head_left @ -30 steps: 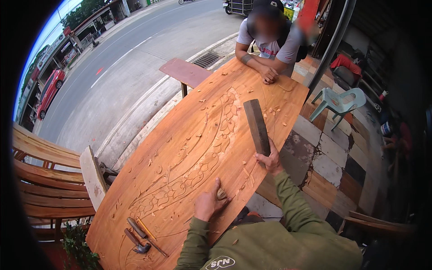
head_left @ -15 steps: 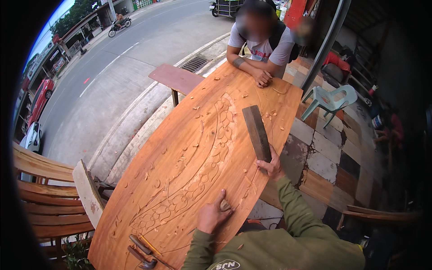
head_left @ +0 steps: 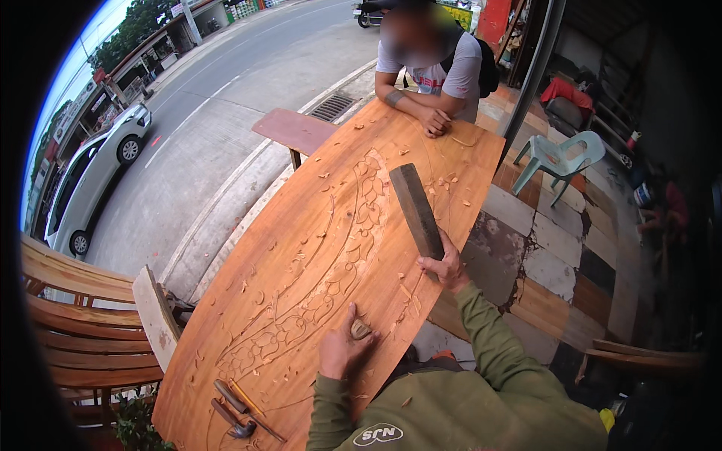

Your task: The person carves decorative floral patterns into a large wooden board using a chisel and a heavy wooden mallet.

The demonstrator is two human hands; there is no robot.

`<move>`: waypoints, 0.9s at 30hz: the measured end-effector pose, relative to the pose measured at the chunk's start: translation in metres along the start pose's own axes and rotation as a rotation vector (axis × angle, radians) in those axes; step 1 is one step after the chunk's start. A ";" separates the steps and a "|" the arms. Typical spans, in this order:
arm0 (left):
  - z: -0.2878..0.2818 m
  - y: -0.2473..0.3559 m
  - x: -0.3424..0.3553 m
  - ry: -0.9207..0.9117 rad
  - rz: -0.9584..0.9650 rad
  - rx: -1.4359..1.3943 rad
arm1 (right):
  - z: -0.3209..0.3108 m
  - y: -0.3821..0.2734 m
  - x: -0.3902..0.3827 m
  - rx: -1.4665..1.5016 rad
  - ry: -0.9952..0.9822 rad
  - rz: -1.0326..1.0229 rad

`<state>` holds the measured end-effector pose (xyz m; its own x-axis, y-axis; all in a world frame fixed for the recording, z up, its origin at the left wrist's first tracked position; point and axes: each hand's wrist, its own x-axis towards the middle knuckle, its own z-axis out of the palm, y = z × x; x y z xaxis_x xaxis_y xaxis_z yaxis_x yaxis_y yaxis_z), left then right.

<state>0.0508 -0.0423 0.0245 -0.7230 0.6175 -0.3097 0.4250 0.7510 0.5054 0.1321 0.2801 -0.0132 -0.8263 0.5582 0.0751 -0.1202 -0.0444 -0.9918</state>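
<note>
My right hand (head_left: 450, 266) grips the lower end of a long, dark wooden bar (head_left: 416, 210), which tilts up and away over the right part of a wooden panel (head_left: 293, 218). My left hand (head_left: 344, 347) is closed round a tool's wooden handle (head_left: 361, 328), its rounded end showing by the thumb; the rest of the tool is hidden. Beneath and beyond my left hand runs a curved band of carved leaves and flowers (head_left: 342, 274). Curled wood shavings lie scattered over the panel.
At the panel's near left lie a wooden-handled tool (head_left: 230, 395), a pencil (head_left: 247, 397) and a small hammer (head_left: 239, 428). Another person (head_left: 436, 68) leans folded arms on the far end. A green plastic chair (head_left: 556, 159) stands right, a slatted wooden bench (head_left: 98, 338) left.
A white car has come further into view along the road, and the motorbike is gone from sight. The view has shifted slightly; both hands keep their holds, staying near the same places over the panel.
</note>
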 end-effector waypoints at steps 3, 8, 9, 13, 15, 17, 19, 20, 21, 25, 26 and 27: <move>0.006 -0.005 0.002 0.038 0.007 -0.041 | 0.002 -0.007 -0.001 0.013 -0.004 0.013; 0.016 -0.014 0.004 0.106 0.069 -0.065 | -0.002 -0.003 0.000 0.018 -0.024 0.031; 0.016 -0.013 0.004 0.106 0.070 -0.065 | -0.003 -0.003 0.001 0.008 -0.023 0.024; 0.012 -0.007 0.002 0.110 0.061 -0.038 | -0.006 0.000 0.000 -0.030 -0.021 0.001; 0.012 -0.006 0.002 0.110 0.068 -0.041 | -0.006 0.003 0.001 -0.036 -0.016 -0.016; 0.011 -0.008 0.003 0.113 0.080 -0.029 | -0.004 0.001 0.002 -0.039 -0.012 -0.034; 0.012 -0.009 0.002 0.118 0.083 -0.020 | -0.003 -0.001 0.001 -0.022 -0.026 0.007; 0.011 -0.009 0.003 0.122 0.085 -0.014 | -0.003 -0.003 0.000 -0.018 -0.024 0.010; 0.010 -0.008 0.003 0.118 0.084 -0.010 | -0.003 -0.005 0.000 -0.040 -0.019 0.006; 0.009 -0.003 0.004 0.087 0.063 -0.046 | -0.003 -0.004 0.001 -0.040 -0.004 0.006; 0.009 -0.004 0.004 0.091 0.065 -0.050 | -0.002 -0.004 0.001 -0.036 -0.001 0.006; 0.009 -0.004 0.004 0.089 0.067 -0.046 | -0.001 -0.004 0.000 -0.027 0.014 0.001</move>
<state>0.0514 -0.0411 0.0141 -0.7406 0.6408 -0.2022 0.4496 0.6962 0.5596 0.1331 0.2809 -0.0088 -0.8188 0.5695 0.0726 -0.1043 -0.0233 -0.9943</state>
